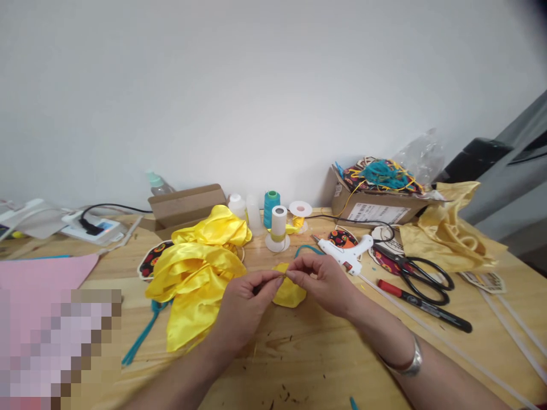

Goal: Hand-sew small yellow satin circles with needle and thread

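A small piece of yellow satin cloth (289, 294) hangs between my two hands over the wooden table. My left hand (247, 300) pinches at its upper left edge with thumb and forefinger. From the other side, my right hand (323, 280) is pinched close to the same spot, the fingertips of both hands almost meeting. Whatever finer thing lies between the fingertips is too small to make out. Left of my left hand lies a crumpled heap of yellow satin (200, 267). Just beyond my right hand rests a white glue gun (345, 254).
Black-handled scissors (423, 278) and a black marker with a red cap (425, 306) lie on the right. Behind stand a yellow-wound thread spool (278, 225), a teal thread cone (272, 208), white bottles (237, 206) and a cardboard box (376, 209). Gold satin (444, 233) lies far right.
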{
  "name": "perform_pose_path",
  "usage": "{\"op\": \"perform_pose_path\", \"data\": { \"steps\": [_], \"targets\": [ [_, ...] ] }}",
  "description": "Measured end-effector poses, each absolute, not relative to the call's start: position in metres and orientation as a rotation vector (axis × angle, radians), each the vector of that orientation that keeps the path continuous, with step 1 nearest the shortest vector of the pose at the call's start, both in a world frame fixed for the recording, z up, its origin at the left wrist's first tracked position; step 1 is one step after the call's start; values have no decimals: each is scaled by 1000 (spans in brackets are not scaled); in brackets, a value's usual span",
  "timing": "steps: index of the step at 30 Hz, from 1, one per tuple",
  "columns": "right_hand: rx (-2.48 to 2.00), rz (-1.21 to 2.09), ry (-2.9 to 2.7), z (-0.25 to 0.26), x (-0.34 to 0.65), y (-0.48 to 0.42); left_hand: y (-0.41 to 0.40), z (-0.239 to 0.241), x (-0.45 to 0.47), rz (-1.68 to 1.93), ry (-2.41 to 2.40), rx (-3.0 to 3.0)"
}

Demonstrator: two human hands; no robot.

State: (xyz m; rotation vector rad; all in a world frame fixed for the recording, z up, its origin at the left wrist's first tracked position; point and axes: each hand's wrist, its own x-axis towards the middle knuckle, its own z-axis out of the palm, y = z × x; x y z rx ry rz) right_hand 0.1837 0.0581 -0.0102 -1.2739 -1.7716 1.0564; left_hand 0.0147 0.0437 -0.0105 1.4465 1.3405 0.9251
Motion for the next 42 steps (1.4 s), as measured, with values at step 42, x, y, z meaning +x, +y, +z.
{"op": "perform_pose_path", "data": {
  "steps": [42],
  "targets": [
    [-1257, 949, -1734, -20, 178, 57, 44, -23, 15, 885, 1080, 960]
  ]
}}
